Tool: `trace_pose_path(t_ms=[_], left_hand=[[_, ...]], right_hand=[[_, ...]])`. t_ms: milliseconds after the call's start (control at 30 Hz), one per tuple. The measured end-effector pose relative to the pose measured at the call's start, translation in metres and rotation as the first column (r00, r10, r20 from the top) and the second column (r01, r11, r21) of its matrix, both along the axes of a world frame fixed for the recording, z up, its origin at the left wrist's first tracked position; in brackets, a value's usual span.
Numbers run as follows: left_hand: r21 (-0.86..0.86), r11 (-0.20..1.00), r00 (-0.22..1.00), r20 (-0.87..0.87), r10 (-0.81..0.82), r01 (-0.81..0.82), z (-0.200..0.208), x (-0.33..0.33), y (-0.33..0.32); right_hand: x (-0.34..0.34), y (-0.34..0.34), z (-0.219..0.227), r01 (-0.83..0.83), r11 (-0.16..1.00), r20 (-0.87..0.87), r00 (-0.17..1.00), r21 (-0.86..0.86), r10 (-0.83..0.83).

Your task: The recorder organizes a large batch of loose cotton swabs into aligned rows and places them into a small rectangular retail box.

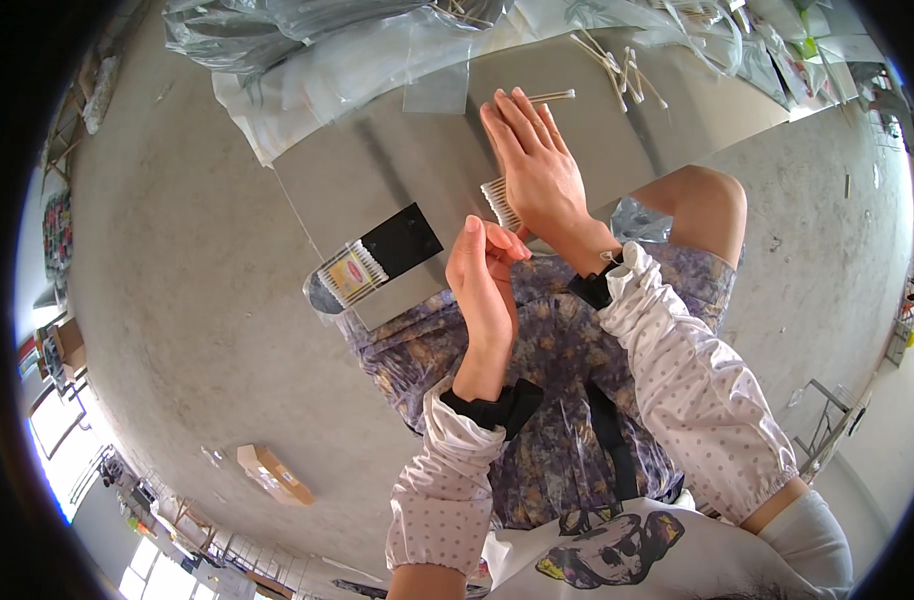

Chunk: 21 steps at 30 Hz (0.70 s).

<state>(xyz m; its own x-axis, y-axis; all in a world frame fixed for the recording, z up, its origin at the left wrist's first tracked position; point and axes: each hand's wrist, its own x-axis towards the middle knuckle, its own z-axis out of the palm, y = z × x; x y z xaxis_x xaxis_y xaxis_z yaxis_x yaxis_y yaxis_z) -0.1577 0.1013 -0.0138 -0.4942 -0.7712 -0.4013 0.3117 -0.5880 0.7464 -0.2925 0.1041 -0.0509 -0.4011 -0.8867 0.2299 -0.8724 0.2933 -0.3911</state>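
My right hand [539, 180] lies flat with fingers stretched out over a row of cotton swabs [498, 203], hiding part of it. Just nearer to me, my left hand [485, 272] is held on edge, fingers loosely curved and nothing visible in them. Its fingertips are close to the near end of the row; whether they touch it is hidden. To the left, a pack of cotton swabs [351, 273] with a yellow and red label rests at the table edge, against a black flat rectangle [403, 240]. One loose swab [554, 97] sticks out beyond my right fingertips.
The grey tabletop [337, 170] reaches over my lap. Several loose swabs [632, 78] are scattered at its far right. A clear plastic sleeve [437, 86] and crumpled grey plastic bags [247, 40] lie along the far side. A cardboard box [274, 475] is on the floor at left.
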Motion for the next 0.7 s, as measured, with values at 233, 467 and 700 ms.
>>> trace_pose_path(t_ms=[233,467,700], left_hand=[[-0.101,0.995,0.998,0.063,0.024,-0.018,0.004,0.008,-0.008],[-0.262,0.868,0.889,0.072,0.452,-0.421,-0.001,0.026,-0.034],[-0.376,0.782,0.824,0.079,0.561,-0.497,-0.002,0.040,-0.046]], right_hand=[[0.001,0.001,-0.002,0.013,1.000,-0.137,0.990,0.011,-0.012],[0.013,-0.011,-0.004,0.011,1.000,-0.069,0.998,-0.026,-0.013],[0.047,-0.036,-0.003,-0.047,0.999,-0.064,0.997,-0.014,0.046]])
